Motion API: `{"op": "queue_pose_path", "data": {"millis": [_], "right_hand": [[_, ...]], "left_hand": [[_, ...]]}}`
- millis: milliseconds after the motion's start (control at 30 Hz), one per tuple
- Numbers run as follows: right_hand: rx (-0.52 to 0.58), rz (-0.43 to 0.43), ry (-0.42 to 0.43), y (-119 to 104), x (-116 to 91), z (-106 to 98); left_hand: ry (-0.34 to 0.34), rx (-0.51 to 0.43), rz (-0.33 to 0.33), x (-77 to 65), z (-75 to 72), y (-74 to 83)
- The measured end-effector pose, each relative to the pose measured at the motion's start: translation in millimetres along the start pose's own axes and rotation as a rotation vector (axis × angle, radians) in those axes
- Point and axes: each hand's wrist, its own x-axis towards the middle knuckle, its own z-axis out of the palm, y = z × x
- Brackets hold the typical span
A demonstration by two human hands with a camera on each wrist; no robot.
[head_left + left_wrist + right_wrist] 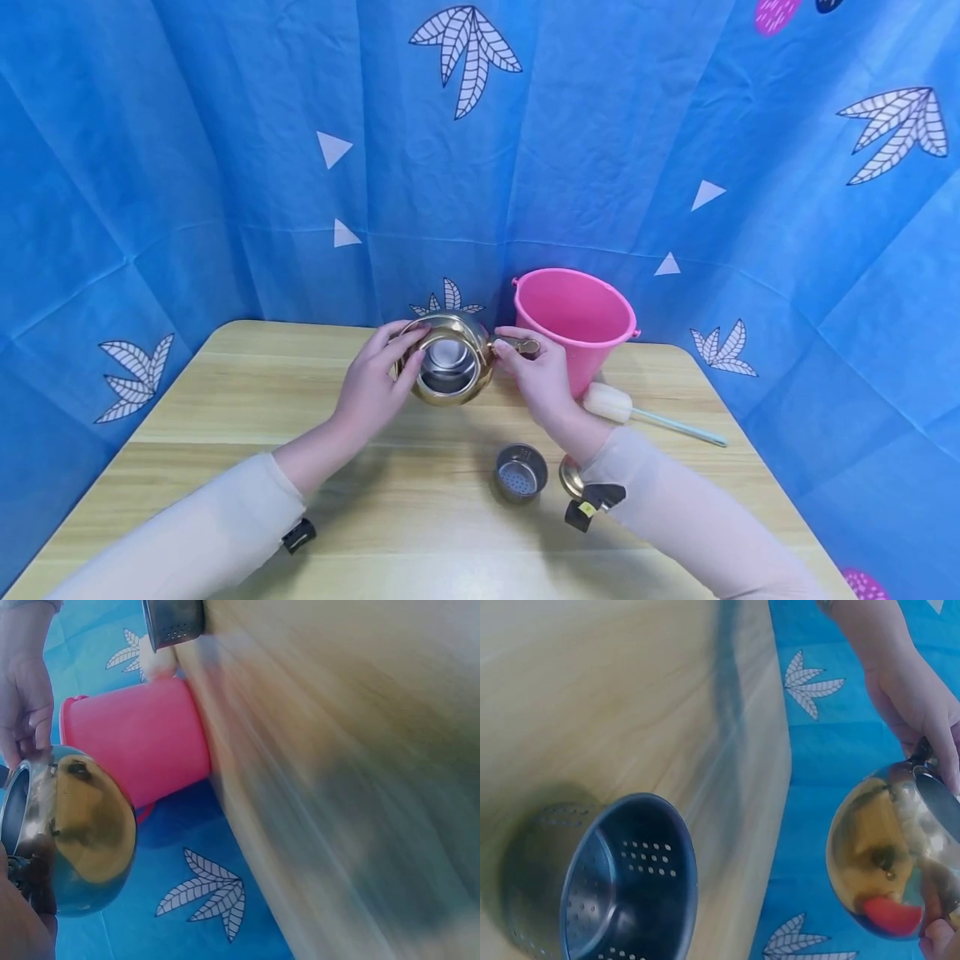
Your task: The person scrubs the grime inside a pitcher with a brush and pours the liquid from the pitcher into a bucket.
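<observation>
A shiny gold teapot [447, 393] is held above the table, its wide round mouth tilted toward me and showing a silvery inside. My left hand [382, 367] grips its left side, fingertips over the rim. At the right side, my right hand [536, 371] pinches a gold part that sticks out from the pot. Both wrist views show the pot's rounded gold body [94, 825] between the two hands. Below, on the table, stands a perforated steel strainer basket [521, 472]. A gold lid [570, 477] lies beside it, partly hidden by my right forearm.
Behind my right hand stands a pink bucket [577, 333]. A bottle brush with a white sponge head [607, 403] and pale blue handle lies near the bucket's base. Blue patterned curtain [442, 183] surrounds the wooden table [262, 375] at the back and sides.
</observation>
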Motion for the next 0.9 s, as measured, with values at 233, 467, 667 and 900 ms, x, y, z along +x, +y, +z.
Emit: {"op": "queue_pose_path", "data": {"millis": [233,467,667,900], "right_hand": [[0.028,0.033,0.019,4.1,-1.1,6.2],[0.025,0.036,0.007,8.7,-2.9,11.3],[0.073,0.034,-0.01,11.7,-4.3,15.9],[0.081,0.081,-0.016,18.0,-5.2,20.7]], "left_hand": [[-0.011,0.019,-0.025,-5.1,-3.3,-3.3],[-0.019,0.021,-0.057,-10.4,-6.5,-4.5],[-0.021,0.025,-0.067,-13.4,-10.7,-4.9],[-0.031,0.02,-0.096,-19.8,-13.0,-8.9]]}}
